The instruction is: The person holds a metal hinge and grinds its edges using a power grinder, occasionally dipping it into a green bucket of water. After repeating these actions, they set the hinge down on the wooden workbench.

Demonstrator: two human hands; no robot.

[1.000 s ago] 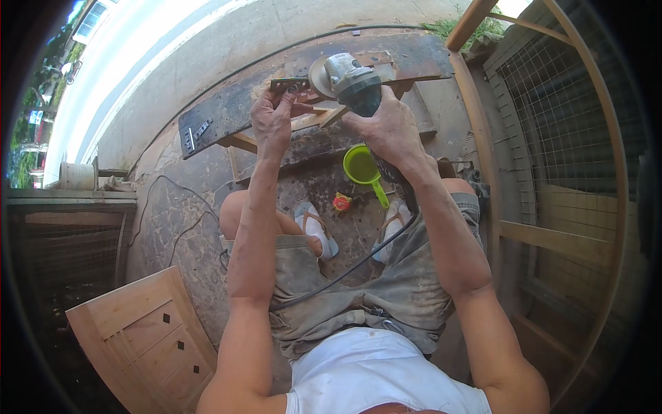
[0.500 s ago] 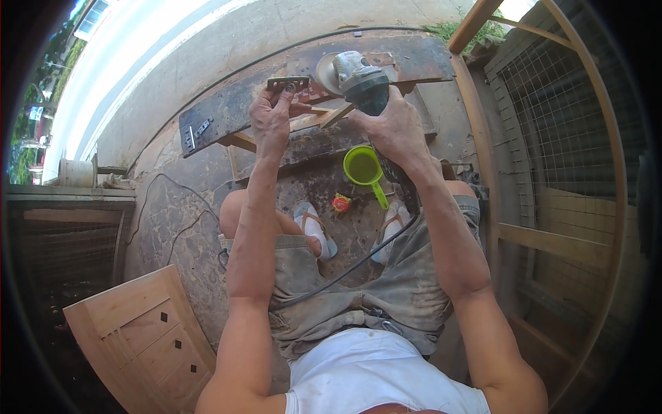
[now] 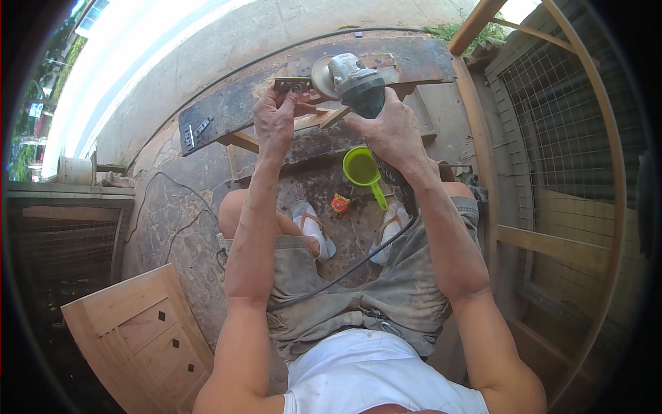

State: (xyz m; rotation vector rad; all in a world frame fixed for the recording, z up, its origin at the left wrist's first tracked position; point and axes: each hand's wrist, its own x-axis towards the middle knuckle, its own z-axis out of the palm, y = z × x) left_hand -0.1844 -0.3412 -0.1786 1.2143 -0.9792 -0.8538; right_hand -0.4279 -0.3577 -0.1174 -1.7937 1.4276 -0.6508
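My left hand [image 3: 277,123] pinches a small dark metal plate with holes [image 3: 292,84] above the low bench [image 3: 234,103]. My right hand [image 3: 392,131] is wrapped round the dark rear body of an angle grinder [image 3: 358,83]. The grinder's pale disc [image 3: 323,77] points left, and its rim is at the right end of the plate; whether they touch is hard to tell. A black cord [image 3: 345,272] runs across my lap. More small metal pieces [image 3: 201,127] lie on the bench's left end.
Below the bench are a green dipper [image 3: 361,168] and a small red-yellow packet [image 3: 340,203] between my feet. A wooden panel [image 3: 145,331] leans at lower left. A wooden frame with wire mesh [image 3: 552,238] stands at right. A thin cable [image 3: 172,181] crosses the ground.
The grinder has moved slightly left and down, and the plate slightly right. The gap between disc and plate has closed or nearly closed.
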